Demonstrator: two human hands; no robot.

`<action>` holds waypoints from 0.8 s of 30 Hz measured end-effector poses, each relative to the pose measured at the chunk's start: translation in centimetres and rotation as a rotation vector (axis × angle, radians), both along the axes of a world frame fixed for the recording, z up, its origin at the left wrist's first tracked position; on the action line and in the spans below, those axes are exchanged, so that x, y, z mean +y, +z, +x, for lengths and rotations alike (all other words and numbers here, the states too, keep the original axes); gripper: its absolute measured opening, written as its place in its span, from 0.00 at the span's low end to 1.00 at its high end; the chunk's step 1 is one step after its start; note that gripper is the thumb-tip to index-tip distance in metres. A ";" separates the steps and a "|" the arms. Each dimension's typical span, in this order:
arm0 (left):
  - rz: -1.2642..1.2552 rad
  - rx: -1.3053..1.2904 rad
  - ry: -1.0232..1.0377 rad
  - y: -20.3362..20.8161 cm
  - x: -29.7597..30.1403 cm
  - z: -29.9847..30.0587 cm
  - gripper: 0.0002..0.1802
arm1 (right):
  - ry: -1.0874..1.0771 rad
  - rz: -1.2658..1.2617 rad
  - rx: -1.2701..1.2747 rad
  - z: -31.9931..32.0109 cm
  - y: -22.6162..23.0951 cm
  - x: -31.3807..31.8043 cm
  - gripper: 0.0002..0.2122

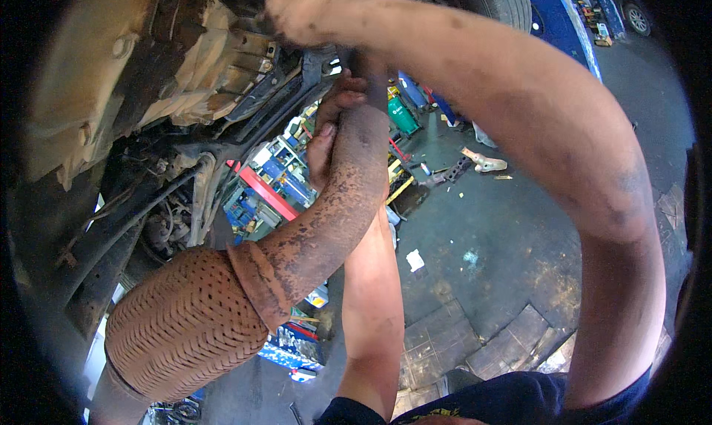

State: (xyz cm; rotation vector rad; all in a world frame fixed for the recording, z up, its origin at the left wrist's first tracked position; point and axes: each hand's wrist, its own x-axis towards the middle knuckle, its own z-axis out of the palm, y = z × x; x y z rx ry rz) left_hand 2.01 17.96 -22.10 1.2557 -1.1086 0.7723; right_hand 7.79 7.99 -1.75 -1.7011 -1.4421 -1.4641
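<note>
A rusty exhaust pipe (347, 176) runs from the lower left up to the top middle, under a raised vehicle. Its lower part is a braided flex section (185, 325) with a collar at the upper end. My left hand (337, 107) reaches up behind the pipe, its dirty fingers wrapped round the upper bend. Across the top, my right arm stretches to the underbody, where my right hand (302, 11) is beside dark parts above the pipe. The right fingers are hidden, and whether they hold anything does not show.
A large rusty underbody casing (111, 61) fills the upper left, with suspension arms (204, 188) below it. A tyre (504, 2) is at the top. Down on the floor lie cardboard sheets (445, 343), a white scrap (414, 260) and loose metal parts (452, 171). Blue lift posts (564, 24) stand beyond.
</note>
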 end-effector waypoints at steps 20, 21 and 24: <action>0.095 -0.062 0.110 0.9 0.9 0.8 0.31 | -0.197 0.150 0.016 2.5 -0.9 -2.0 0.12; 0.083 -0.055 0.084 0.9 1.0 0.8 0.31 | -0.215 0.073 -0.100 2.0 -1.0 -1.2 0.11; 0.003 0.101 -0.098 0.5 0.9 -0.2 0.30 | -0.195 0.185 0.118 -0.9 -1.2 1.9 0.13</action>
